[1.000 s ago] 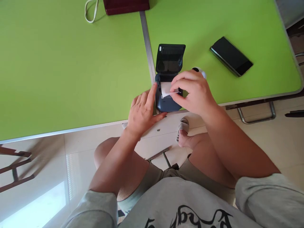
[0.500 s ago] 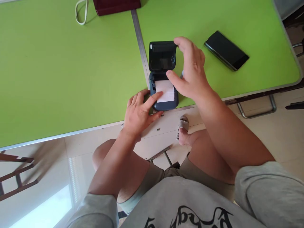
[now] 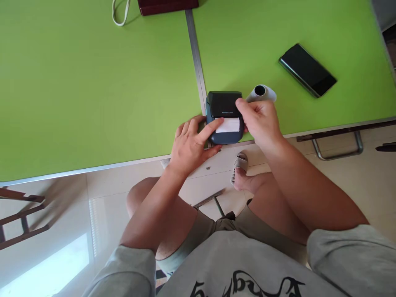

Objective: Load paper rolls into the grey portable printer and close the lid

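A small dark label printer [image 3: 227,137] lies at the table's front edge with its black lid [image 3: 225,101] folded down. White paper [image 3: 230,125] lies across its front, below the lid. My left hand [image 3: 192,142] grips the printer's left side; its index fingertip presses on the paper, and its thumb is at the front edge. My right hand [image 3: 260,119] closes around the printer's right side, thumb on the lid's corner and other fingers curled, partly hidden. Just behind that hand is a white paper roll [image 3: 261,93] with a dark core.
A black smartphone [image 3: 307,70] lies to the right on the green table [image 3: 93,95]. At the back are a dark red box [image 3: 167,5] and a white cord loop [image 3: 120,14]. A metal strip [image 3: 195,49] crosses the tabletop, running to the printer.
The printer's lid, raised before, has swung down over the paper, with my right hand coming down along with it. The white roll behind that hand now shows. My left hand keeps its grip.
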A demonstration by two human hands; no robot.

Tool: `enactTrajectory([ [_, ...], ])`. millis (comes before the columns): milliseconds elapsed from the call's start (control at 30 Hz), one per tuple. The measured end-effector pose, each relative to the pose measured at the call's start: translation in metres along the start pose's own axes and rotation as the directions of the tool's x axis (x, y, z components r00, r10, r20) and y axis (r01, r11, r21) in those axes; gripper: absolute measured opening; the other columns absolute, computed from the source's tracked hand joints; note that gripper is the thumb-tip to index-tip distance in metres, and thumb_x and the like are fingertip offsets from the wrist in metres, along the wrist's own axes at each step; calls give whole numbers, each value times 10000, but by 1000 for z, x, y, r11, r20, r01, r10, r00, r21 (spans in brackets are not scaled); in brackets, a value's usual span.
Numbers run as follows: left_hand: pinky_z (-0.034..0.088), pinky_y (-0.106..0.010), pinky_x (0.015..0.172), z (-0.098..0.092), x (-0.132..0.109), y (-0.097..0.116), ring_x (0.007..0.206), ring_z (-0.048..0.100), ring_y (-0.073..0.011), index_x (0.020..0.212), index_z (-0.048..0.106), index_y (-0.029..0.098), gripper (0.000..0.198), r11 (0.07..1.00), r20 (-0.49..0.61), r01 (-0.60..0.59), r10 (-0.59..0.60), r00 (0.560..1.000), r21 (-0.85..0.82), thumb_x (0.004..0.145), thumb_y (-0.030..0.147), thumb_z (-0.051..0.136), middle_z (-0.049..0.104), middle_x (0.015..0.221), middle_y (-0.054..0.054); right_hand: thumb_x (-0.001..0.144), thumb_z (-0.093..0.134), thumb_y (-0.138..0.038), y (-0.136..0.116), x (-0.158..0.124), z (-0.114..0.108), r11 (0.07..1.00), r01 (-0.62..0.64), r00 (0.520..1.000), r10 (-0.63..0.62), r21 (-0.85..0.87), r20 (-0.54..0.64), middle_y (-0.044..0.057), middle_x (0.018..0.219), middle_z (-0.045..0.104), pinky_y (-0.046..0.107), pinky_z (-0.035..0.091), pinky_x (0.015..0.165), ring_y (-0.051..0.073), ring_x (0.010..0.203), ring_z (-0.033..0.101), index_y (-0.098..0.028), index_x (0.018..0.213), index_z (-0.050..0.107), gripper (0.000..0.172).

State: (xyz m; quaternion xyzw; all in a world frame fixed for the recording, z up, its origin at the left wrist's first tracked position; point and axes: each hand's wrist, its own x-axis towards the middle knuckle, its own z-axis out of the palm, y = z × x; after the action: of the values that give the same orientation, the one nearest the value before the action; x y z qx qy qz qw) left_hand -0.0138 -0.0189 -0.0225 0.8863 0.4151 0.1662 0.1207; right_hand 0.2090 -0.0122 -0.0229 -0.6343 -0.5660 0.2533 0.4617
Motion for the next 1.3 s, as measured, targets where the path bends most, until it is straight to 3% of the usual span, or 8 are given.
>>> enactTrajectory([
  [100,471,-443,1088,0,1,1,1321,590,-312,1632,376,273,825,1000,-7,-2,2,1000,16,922,518,717,600,1461,-152,879,662,-724,0,6,-4,974,-220,974,222,-59,45,-35,392,354,311,346,430,77,374,373,-225,450,408,705],
  [267,466,-460,1099,0,2,2,1325,592,-336,1652,345,226,886,999,13,4,-5,1000,38,897,494,724,600,1461,-163,904,666,-680,-9,12,-15,950,-265,936,295,-166,193,-9,400,422,297,385,409,82,365,425,-198,445,471,694],
  [433,460,-457,1111,2,4,3,1327,587,-335,1627,395,250,901,999,14,39,-39,999,32,842,488,768,603,1467,-144,908,659,-692,-10,15,-16,939,-265,918,315,-217,242,-9,397,438,284,347,375,79,348,419,-201,458,486,689],
  [567,470,-451,1093,1,6,5,1276,611,-333,1608,433,246,903,996,16,72,-73,997,56,812,483,786,619,1444,-141,894,630,-748,-11,12,-12,954,-230,934,272,-190,233,0,395,458,291,319,390,87,357,418,-207,450,489,714],
  [700,479,-449,1062,0,6,7,1254,617,-340,1611,427,254,903,991,30,96,-99,995,88,821,525,770,620,1452,-141,939,541,-760,-13,9,-8,935,-177,963,230,-308,142,2,401,395,326,332,487,107,418,397,-225,439,411,744],
  [800,468,-456,1059,1,8,8,1259,612,-356,1615,417,235,904,988,39,119,-123,992,96,872,683,670,619,1455,-163,1000,469,-711,-13,10,-6,907,-172,970,223,-385,91,6,439,362,351,370,578,124,477,422,-221,467,420,726],
  [1000,435,-493,1086,10,14,7,1269,599,-419,1609,366,40,1249,975,-4,208,-209,978,75,802,993,346,627,1385,-278,1019,365,-743,-8,9,-7,933,-64,985,116,-355,129,-11,442,327,333,360,565,95,465,366,-223,480,386,749],
  [1300,465,-475,1092,8,12,0,1282,615,-380,1600,417,133,1215,977,1,212,-212,977,22,760,1010,408,648,1395,-211,1104,368,-487,-16,4,-9,916,-81,971,161,-393,176,8,458,410,343,300,598,105,478,359,-216,464,376,696],
])
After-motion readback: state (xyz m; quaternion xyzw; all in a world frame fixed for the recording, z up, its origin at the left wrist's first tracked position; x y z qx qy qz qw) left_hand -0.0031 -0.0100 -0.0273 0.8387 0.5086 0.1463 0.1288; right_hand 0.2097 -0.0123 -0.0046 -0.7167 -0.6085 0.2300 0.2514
